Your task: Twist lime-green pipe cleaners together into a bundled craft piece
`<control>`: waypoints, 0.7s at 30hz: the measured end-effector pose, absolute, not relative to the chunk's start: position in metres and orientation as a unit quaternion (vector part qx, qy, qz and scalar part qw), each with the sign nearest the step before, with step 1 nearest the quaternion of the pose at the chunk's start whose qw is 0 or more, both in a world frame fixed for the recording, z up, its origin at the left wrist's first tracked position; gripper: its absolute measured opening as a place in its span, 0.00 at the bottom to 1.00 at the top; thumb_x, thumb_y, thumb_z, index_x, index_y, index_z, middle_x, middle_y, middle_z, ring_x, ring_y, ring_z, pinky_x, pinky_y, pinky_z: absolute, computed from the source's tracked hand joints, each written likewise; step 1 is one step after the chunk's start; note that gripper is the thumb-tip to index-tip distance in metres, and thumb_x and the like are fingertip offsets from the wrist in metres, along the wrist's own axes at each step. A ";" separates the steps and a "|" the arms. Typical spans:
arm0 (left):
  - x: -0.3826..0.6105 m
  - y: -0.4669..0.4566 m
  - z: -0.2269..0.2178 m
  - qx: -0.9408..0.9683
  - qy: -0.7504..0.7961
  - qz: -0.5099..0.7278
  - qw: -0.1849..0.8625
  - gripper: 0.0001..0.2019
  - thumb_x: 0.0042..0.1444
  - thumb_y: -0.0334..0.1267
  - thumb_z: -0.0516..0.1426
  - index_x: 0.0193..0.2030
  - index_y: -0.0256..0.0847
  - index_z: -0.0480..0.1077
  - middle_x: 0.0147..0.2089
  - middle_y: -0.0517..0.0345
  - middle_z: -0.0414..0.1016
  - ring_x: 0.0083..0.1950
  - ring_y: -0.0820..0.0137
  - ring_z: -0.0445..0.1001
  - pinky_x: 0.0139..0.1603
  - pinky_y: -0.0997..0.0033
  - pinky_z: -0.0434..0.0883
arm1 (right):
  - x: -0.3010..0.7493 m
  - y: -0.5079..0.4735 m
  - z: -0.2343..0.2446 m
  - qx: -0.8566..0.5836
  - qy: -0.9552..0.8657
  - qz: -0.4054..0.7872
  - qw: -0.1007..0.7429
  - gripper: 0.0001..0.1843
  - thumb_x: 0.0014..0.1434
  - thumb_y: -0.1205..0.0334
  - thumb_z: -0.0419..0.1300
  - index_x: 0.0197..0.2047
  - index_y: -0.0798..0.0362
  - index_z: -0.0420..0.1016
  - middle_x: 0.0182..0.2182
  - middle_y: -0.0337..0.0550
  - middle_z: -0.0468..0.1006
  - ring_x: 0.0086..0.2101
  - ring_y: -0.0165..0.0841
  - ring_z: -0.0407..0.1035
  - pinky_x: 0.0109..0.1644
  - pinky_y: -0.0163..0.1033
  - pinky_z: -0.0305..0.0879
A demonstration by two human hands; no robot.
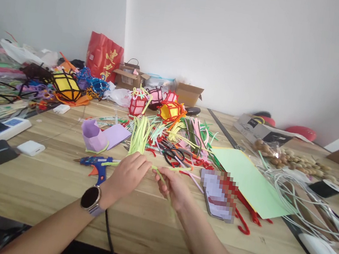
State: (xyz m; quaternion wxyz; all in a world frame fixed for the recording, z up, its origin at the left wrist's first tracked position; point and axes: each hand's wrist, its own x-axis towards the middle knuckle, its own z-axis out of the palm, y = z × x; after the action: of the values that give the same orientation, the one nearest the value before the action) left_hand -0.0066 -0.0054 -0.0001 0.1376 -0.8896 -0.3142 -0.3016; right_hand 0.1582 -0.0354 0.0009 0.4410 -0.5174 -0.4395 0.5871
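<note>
Between my two hands runs a yellow-green pipe cleaner (181, 169), held just above the table. My left hand (129, 171), with a watch on its wrist, has its fingers closed on it; a straight end sticks out to the left. The fingers of my right hand (174, 186) pinch it close beside the left, and a blurred green length hangs below. A bundle of pale yellow-green pipe cleaners (140, 133) lies just beyond my left hand. The blue glue gun (97, 163) rests left of that hand. Behind it stands a purple six-sided paper cup shape (93, 135).
Black-handled scissors (174, 156) lie among coloured stems. A phone (216, 195) and a green paper sheet (249, 181) are on the right. Small lanterns (171, 111) stand at the back. On the left are a power strip (0, 132) and a white charger (31, 148).
</note>
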 end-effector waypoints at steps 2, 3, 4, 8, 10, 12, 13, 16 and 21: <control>-0.007 -0.004 -0.001 -0.892 -0.317 -0.296 0.128 0.13 0.63 0.30 0.46 0.35 0.37 0.71 0.32 0.53 0.71 0.36 0.64 0.67 0.38 0.64 0.67 | 0.161 -0.034 0.002 -0.512 -0.448 0.593 0.431 0.17 0.52 0.49 0.57 0.21 0.54 0.68 0.14 0.34 0.65 0.12 0.22 0.52 0.16 0.31 0.48; -0.007 -0.003 -0.001 -0.893 -0.321 -0.299 0.100 0.13 0.63 0.31 0.46 0.36 0.37 0.71 0.33 0.53 0.72 0.37 0.64 0.68 0.39 0.64 0.67 | 0.163 -0.033 0.002 -0.514 -0.484 0.557 0.438 0.17 0.52 0.49 0.57 0.23 0.54 0.69 0.16 0.35 0.67 0.13 0.22 0.54 0.17 0.31 0.50; -0.007 -0.001 -0.001 -0.894 -0.323 -0.306 0.059 0.12 0.63 0.31 0.47 0.38 0.37 0.72 0.35 0.53 0.73 0.38 0.65 0.69 0.40 0.65 0.68 | 0.166 -0.033 0.002 -0.513 -0.536 0.498 0.449 0.15 0.53 0.51 0.57 0.24 0.54 0.71 0.18 0.37 0.70 0.14 0.23 0.57 0.19 0.31 0.53; -0.008 0.004 0.005 -0.893 -0.315 -0.297 -0.123 0.11 0.64 0.33 0.48 0.40 0.39 0.72 0.39 0.56 0.75 0.40 0.70 0.72 0.41 0.71 0.69 | 0.176 -0.033 0.001 -0.459 -0.732 0.236 0.444 0.09 0.57 0.59 0.56 0.35 0.50 0.77 0.29 0.43 0.78 0.28 0.31 0.70 0.32 0.35 0.64; -0.009 0.004 0.009 -0.892 -0.319 -0.278 -0.158 0.11 0.64 0.34 0.49 0.36 0.39 0.72 0.35 0.58 0.75 0.37 0.71 0.73 0.38 0.73 0.68 | 0.176 -0.033 0.002 -0.441 -0.757 0.188 0.443 0.09 0.57 0.60 0.56 0.36 0.49 0.78 0.31 0.45 0.79 0.33 0.34 0.72 0.37 0.37 0.65; -0.009 0.003 0.011 -0.895 -0.318 -0.283 -0.135 0.12 0.63 0.35 0.50 0.33 0.38 0.72 0.33 0.58 0.74 0.35 0.71 0.72 0.36 0.73 0.68 | 0.172 -0.035 0.002 -0.461 -0.717 0.227 0.471 0.08 0.56 0.58 0.58 0.33 0.50 0.77 0.27 0.43 0.78 0.28 0.32 0.71 0.31 0.36 0.64; -0.009 0.001 0.010 -0.897 -0.313 -0.295 -0.099 0.12 0.64 0.34 0.49 0.33 0.38 0.72 0.33 0.57 0.74 0.36 0.70 0.72 0.37 0.72 0.68 | 0.169 -0.035 0.002 -0.479 -0.675 0.281 0.485 0.08 0.55 0.57 0.58 0.30 0.51 0.75 0.22 0.41 0.75 0.22 0.30 0.68 0.26 0.34 0.62; -0.009 -0.003 0.004 -0.900 -0.279 -0.329 0.063 0.14 0.64 0.33 0.47 0.37 0.36 0.73 0.34 0.53 0.75 0.37 0.67 0.71 0.40 0.67 0.69 | 0.161 -0.036 0.002 -0.503 -0.515 0.494 0.488 0.14 0.51 0.51 0.59 0.22 0.52 0.69 0.12 0.33 0.64 0.12 0.24 0.55 0.16 0.31 0.50; -0.008 -0.004 -0.002 -0.891 -0.264 -0.344 0.132 0.13 0.64 0.31 0.47 0.44 0.36 0.72 0.37 0.51 0.76 0.39 0.66 0.71 0.42 0.64 0.70 | 0.162 -0.036 0.006 -0.475 -0.447 0.597 0.467 0.16 0.47 0.49 0.62 0.21 0.54 0.70 0.15 0.34 0.66 0.13 0.21 0.54 0.16 0.30 0.49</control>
State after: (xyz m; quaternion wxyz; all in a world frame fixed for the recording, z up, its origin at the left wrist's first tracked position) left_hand -0.0077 -0.0042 -0.0021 0.1321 -0.8911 -0.2642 -0.3444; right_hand 0.1619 -0.0357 0.0060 0.4673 -0.4748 -0.4467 0.5972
